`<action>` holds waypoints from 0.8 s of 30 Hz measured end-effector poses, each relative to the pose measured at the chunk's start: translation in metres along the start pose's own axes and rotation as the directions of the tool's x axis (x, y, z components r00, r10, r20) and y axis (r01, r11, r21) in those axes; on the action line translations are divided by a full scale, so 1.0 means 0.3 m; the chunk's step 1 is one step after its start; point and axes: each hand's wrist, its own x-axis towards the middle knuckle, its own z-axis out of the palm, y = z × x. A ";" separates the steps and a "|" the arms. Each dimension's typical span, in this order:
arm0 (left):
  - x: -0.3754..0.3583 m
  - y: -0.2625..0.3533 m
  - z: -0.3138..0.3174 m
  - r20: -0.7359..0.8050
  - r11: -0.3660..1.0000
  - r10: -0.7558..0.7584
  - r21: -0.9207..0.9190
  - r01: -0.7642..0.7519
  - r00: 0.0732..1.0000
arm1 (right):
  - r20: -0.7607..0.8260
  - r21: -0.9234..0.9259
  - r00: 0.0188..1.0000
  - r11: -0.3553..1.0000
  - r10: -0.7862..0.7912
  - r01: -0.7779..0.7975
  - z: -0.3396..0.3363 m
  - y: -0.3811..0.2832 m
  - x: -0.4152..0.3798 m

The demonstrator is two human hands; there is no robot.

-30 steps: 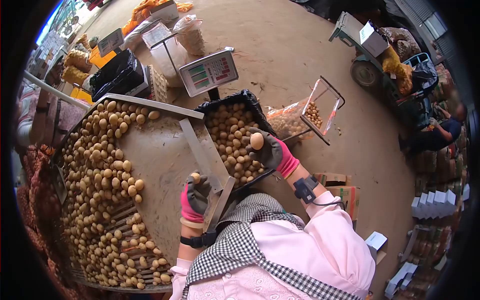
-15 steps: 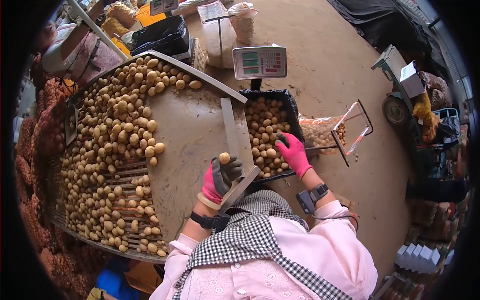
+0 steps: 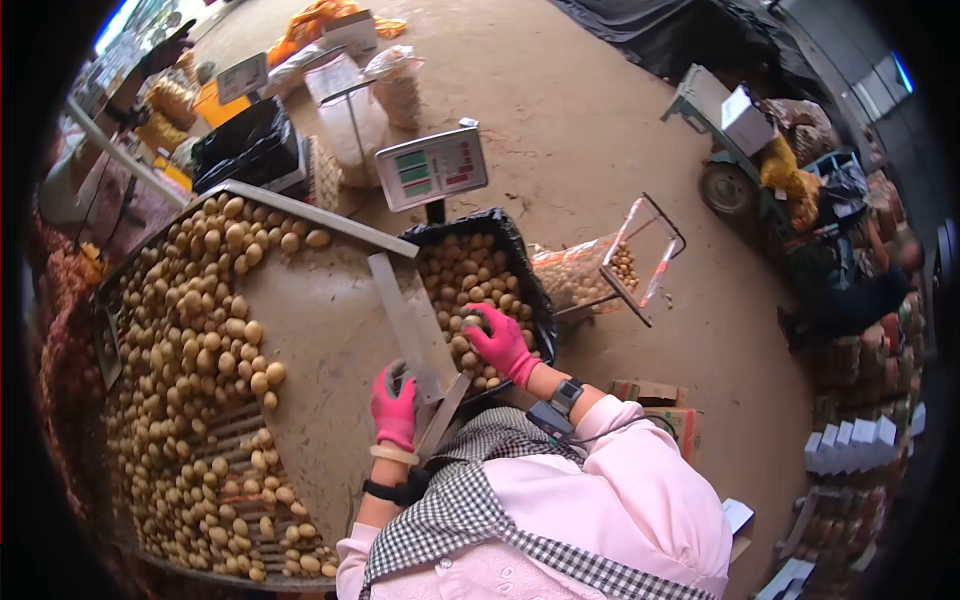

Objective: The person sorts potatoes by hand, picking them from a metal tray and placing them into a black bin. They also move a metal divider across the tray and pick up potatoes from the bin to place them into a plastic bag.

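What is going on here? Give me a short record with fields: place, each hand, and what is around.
Place: sorting table heaped with potatoes, on a dirt floor
Left hand: pink glove, resting at the metal chute on the table's edge; whether it holds anything cannot be told
Right hand: pink glove, down on the potatoes in the black-lined crate
Nearby: digital scale behind the crate, mesh bag on a frame to the right
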 end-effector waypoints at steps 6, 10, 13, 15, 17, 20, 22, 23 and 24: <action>0.030 -0.056 0.030 0.062 0.934 0.179 0.303 -0.189 0.982 | 0.398 -0.837 0.810 0.533 0.431 0.127 -0.088 0.154 -0.005; 0.035 -0.018 0.060 0.137 0.868 0.156 0.453 -0.202 0.978 | 0.337 -0.709 0.875 0.705 0.347 -0.006 -0.093 0.158 -0.038; 0.045 0.002 0.080 0.155 0.809 0.182 0.538 -0.237 0.971 | 0.296 -0.673 0.922 0.739 0.251 0.015 -0.099 0.141 -0.038; 0.054 0.003 0.086 0.169 0.776 0.177 0.582 -0.243 0.970 | 0.308 -0.692 0.910 0.722 0.277 0.015 -0.119 0.122 -0.038; 0.061 -0.023 0.078 0.186 0.768 0.168 0.591 -0.247 0.968 | 0.305 -0.707 0.899 0.708 0.314 -0.007 -0.152 0.120 -0.042; 0.059 -0.001 0.074 0.239 0.714 0.087 0.663 -0.228 0.967 | 0.340 -0.722 0.850 0.691 0.403 -0.038 -0.171 0.169 -0.056; 0.058 0.024 0.074 0.240 0.732 0.066 0.648 -0.210 0.969 | 0.421 -0.715 0.773 0.698 0.475 -0.039 -0.180 0.175 -0.068; 0.056 0.035 0.070 0.245 0.749 0.045 0.633 -0.195 0.968 | 0.424 -0.714 0.774 0.699 0.469 -0.032 -0.176 0.177 -0.074; 0.045 0.046 0.067 0.240 0.749 0.050 0.633 -0.195 0.969 | 0.456 -0.740 0.746 0.673 0.485 0.015 -0.170 0.179 -0.083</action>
